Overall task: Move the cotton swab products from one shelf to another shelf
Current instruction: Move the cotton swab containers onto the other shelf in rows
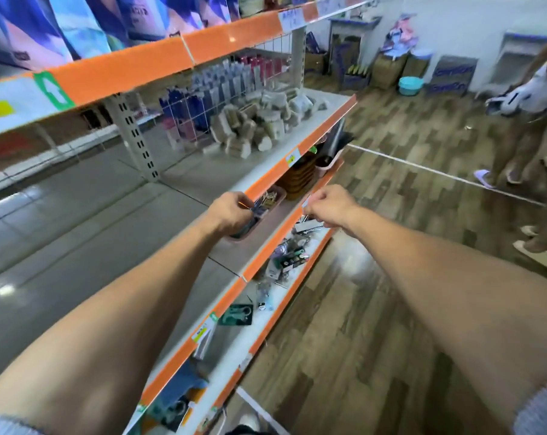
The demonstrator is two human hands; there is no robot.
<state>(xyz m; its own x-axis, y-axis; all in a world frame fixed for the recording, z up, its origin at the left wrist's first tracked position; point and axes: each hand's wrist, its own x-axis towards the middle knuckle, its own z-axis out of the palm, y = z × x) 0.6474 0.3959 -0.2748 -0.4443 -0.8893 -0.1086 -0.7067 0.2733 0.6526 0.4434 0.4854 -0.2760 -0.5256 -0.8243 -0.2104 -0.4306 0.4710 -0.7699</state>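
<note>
I see my left hand [231, 211] curled at a pink tray [250, 235] mid-frame, grip unclear; my right hand [330, 206] closed, contents unclear. Cotton swab packs [259, 127] pile on the shelf [203, 174] above centre.

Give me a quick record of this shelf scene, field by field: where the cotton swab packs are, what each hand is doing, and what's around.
cotton swab packs: piled on middle shelf, far end
left hand: fingers curled at pink tray on the shelf below
right hand: curled, at lower shelf edge; contents unclear
floor: blue basin, cardboard boxes
bystanders: feet at right
</note>
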